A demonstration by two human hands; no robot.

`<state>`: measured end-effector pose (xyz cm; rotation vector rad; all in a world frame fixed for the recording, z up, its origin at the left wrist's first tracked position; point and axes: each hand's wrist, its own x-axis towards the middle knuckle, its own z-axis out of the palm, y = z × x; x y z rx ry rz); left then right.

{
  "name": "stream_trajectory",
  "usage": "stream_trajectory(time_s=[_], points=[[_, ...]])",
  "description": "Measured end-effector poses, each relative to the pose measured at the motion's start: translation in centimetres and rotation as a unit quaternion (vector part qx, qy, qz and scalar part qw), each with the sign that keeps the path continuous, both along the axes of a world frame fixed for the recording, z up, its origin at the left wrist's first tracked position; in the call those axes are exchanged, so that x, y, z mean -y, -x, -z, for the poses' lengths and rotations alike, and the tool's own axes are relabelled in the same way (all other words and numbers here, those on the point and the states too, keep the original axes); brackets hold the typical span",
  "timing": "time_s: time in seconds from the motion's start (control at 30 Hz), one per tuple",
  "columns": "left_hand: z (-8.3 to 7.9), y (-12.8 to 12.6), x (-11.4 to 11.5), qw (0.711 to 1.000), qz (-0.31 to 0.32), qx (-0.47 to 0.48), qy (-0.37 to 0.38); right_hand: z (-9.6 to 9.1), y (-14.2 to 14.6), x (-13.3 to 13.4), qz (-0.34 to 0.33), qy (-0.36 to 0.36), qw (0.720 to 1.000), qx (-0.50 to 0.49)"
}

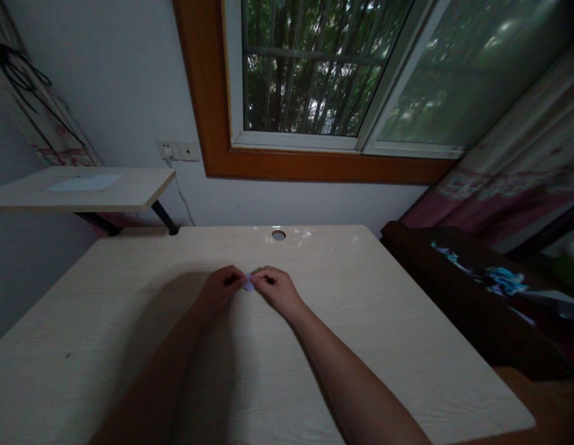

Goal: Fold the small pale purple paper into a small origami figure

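Observation:
Between my two hands is a small, flat, pale purple piece (248,285), perhaps paper; its exact kind is too small to make out. My left hand (222,285) pinches its left side between thumb and fingers. From the right, my right hand (274,285) pinches the same piece, the fingertips of both hands nearly meeting. Both hands are low over the light wooden desk (361,346), toward its far half. The fingertips cover part of the piece.
A raised shelf (129,196) on black legs stands at the desk's back left, a paper sheet (85,182) on it. A cable hole (278,235) pierces the desk's far edge. Beyond are a wall socket (167,150) and a window. Dark furniture (435,296) stands right, with colourful items on it.

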<state>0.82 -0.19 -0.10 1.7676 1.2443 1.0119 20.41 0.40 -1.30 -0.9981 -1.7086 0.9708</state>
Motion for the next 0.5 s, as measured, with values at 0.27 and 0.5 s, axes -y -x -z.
stream_trajectory(time_s=[0.27,0.5], points=[[0.00,0.04,-0.02,1.000,-0.011,0.001,0.006,-0.06,0.12,0.02,0.022,0.002,1.000,0.001],[-0.12,-0.12,-0.01,0.999,-0.030,0.024,0.017,-0.09,0.10,-0.04,0.034,-0.003,0.999,-0.005]])
